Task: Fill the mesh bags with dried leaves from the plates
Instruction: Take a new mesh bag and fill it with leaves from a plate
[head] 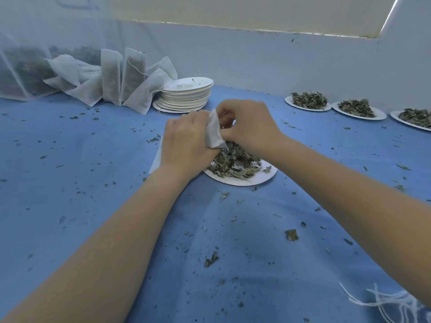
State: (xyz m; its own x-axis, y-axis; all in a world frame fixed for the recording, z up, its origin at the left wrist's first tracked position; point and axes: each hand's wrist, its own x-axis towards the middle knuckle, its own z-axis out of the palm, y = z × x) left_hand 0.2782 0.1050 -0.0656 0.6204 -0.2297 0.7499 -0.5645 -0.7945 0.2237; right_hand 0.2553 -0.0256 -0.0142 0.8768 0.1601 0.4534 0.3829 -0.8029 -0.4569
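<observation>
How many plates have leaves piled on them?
4. One white paper plate of dried leaves lies under the hands; three more sit along the right wall: and, the last cut off by the frame edge. More may be out of view.

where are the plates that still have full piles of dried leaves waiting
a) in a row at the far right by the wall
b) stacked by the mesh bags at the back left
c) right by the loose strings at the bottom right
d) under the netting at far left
a: three leaf-filled plates sit in a row at the far right beside the wall, while the stack of plates at the back left holds only crumbs.
</observation>
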